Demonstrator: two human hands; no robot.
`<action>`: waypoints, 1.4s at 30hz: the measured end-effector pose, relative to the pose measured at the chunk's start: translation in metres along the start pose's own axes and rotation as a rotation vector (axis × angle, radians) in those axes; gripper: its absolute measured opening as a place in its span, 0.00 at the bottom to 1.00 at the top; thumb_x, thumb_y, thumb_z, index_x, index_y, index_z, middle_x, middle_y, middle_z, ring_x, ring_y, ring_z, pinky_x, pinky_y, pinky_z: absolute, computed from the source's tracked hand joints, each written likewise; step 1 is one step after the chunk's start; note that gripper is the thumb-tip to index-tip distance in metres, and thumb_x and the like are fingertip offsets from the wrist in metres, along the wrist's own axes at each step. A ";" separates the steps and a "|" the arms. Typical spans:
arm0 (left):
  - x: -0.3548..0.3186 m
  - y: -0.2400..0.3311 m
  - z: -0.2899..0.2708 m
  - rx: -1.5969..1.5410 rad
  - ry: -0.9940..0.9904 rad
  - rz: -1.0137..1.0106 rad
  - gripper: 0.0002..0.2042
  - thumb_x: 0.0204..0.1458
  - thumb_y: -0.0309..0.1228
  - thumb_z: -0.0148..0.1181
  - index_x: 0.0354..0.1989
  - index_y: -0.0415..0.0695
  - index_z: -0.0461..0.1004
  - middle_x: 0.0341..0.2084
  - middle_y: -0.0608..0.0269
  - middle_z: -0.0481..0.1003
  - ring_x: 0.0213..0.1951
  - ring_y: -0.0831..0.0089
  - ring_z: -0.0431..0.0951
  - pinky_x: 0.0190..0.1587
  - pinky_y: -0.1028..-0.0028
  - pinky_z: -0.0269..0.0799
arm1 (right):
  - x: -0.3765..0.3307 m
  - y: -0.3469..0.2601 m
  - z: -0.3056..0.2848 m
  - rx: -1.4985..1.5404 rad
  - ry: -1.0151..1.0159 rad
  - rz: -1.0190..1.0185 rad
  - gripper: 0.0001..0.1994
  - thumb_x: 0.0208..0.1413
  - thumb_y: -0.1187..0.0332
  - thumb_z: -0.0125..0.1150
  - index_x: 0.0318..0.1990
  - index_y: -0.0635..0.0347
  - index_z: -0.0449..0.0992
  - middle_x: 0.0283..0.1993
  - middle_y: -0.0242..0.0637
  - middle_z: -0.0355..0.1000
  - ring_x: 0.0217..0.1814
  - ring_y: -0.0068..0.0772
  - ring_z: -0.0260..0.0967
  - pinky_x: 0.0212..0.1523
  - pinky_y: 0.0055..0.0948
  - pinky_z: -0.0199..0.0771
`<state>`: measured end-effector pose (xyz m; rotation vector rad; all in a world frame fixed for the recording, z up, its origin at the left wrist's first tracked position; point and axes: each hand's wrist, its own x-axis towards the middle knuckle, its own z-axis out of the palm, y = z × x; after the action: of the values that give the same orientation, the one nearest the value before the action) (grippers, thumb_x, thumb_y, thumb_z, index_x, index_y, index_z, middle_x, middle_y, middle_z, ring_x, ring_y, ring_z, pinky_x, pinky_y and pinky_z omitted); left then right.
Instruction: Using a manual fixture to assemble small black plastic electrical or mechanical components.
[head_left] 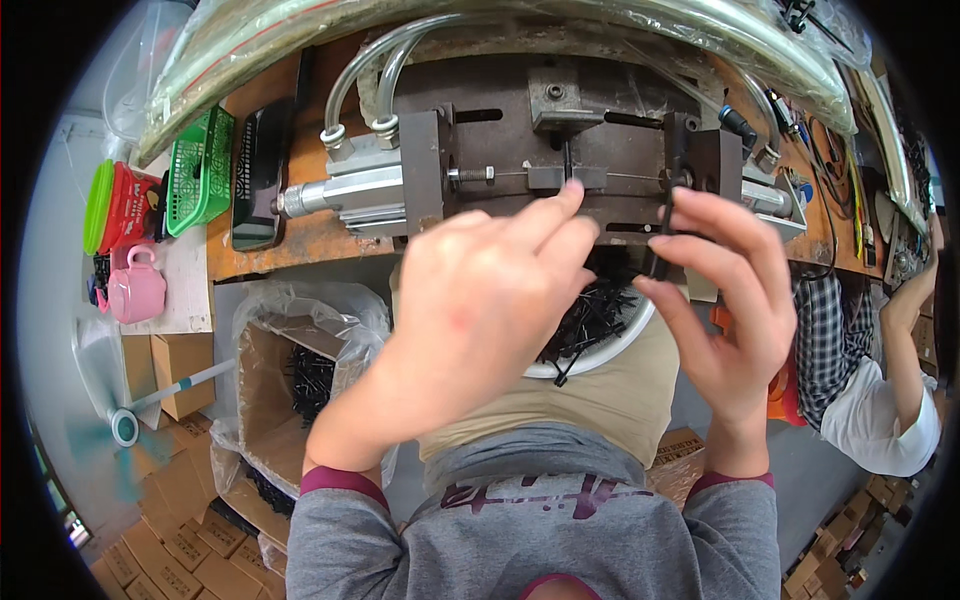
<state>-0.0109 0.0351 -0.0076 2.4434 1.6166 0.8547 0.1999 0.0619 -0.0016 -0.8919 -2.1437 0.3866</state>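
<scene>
My left hand (480, 290) reaches over a metal fixture (630, 82), its index fingertip at the near end of a thin black piece (568, 158). That piece lies across a small dark block (545, 178) in the fixture's middle; the left fingers are curled and their undersides are hidden. To the right, my right hand (735, 300) pinches a slim black strip-like part (661, 230) between thumb and fingertips. Below the hands, a white bowl (632, 335) at my lap holds many thin black pieces (590, 320), partly covered by my left hand.
Silver cylinders (370, 195) with clear hoses flank the fixture. On the left are a phone-like black tray (262, 180), a green basket (200, 170), a pink cup (137, 287) and a plastic-lined carton (270, 370) of black pieces. Another person (880, 410) sits at right.
</scene>
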 end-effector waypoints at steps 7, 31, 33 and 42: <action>0.102 -0.067 -0.055 -0.049 0.355 0.012 0.12 0.49 0.23 0.66 0.43 0.38 0.82 0.42 0.54 0.82 0.37 0.63 0.82 0.42 0.70 0.76 | -0.004 -0.003 0.028 -0.076 -0.187 0.034 0.14 0.46 0.80 0.70 0.41 0.64 0.74 0.65 0.50 0.71 0.47 0.45 0.79 0.45 0.33 0.80; 0.037 -0.006 -0.055 -0.288 0.204 -0.060 0.13 0.39 0.25 0.78 0.35 0.41 0.83 0.44 0.62 0.77 0.34 0.83 0.79 0.27 0.83 0.71 | 0.208 0.066 -0.017 -0.782 -0.063 -0.264 0.15 0.47 0.80 0.63 0.45 0.64 0.79 0.51 0.42 0.72 0.53 0.46 0.72 0.54 0.35 0.76; 0.022 0.001 -0.035 -0.430 0.233 -0.058 0.16 0.38 0.26 0.79 0.38 0.40 0.83 0.49 0.59 0.76 0.35 0.79 0.79 0.32 0.77 0.77 | 0.237 0.084 -0.001 -0.858 -0.178 -0.322 0.15 0.45 0.79 0.62 0.43 0.64 0.79 0.52 0.44 0.71 0.54 0.48 0.71 0.55 0.37 0.75; -0.021 0.004 0.023 -0.013 0.117 0.024 0.13 0.43 0.26 0.72 0.39 0.41 0.80 0.57 0.52 0.77 0.32 0.66 0.83 0.34 0.72 0.78 | 0.241 0.074 0.007 -0.655 -0.211 -0.396 0.08 0.44 0.78 0.64 0.35 0.64 0.80 0.40 0.47 0.75 0.48 0.51 0.75 0.48 0.42 0.77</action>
<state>-0.0024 0.0198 -0.0339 2.4509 1.6161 1.0264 0.1187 0.2844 0.0843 -0.7527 -2.6235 -0.4689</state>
